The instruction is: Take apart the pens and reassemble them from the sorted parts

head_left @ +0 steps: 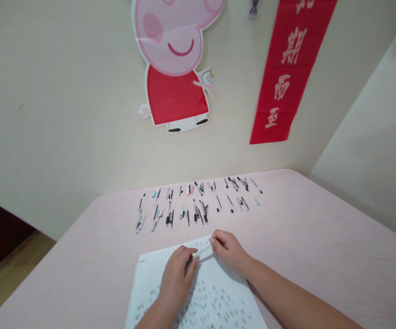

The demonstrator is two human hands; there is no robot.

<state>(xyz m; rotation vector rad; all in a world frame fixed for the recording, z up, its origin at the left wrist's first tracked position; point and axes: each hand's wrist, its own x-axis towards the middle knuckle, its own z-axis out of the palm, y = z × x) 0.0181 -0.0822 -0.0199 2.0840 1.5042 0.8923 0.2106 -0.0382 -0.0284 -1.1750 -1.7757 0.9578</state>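
Observation:
My left hand point(177, 276) and my right hand point(228, 249) meet over a white sheet of paper point(218, 301) covered in small scribbles. Between them they hold a slim pale pen point(201, 252), each hand pinching one end. Both hands have their fingers curled closed. Beyond the paper, several pens and pen parts point(198, 201) lie in rows on the pink table point(321, 237).
A cream wall rises behind the table with a cartoon pig cut-out point(175, 64) and a red banner with pale characters point(287, 73). The table's left edge drops to a wooden floor point(9, 274). Another wall closes in at the right.

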